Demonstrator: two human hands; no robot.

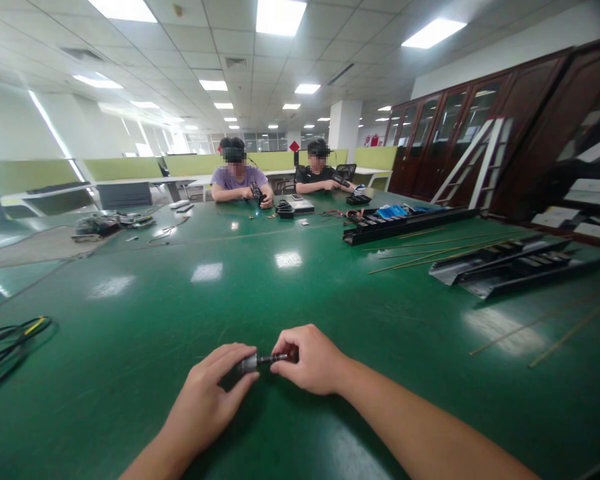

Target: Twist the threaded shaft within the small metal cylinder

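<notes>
Between thumb and fingers, my left hand (207,393) grips a short silvery-grey cylinder (249,363) with a dark thin shaft (267,359) sticking out to the right. The fingertips of my right hand (310,360) are pinched around the far end of that shaft. Both hands are close together just over the green tabletop (220,313), near its front middle. The cylinder's left end is hidden inside my left hand, and its exact kind cannot be made out.
Black cables (10,347) lie at the left. Metal channels (525,263) and thin rods (420,260) are on the right. Across the table, a person in purple (237,180) and a person in black (317,177) sit handling dark objects. A ladder (473,163) stands by the cabinets.
</notes>
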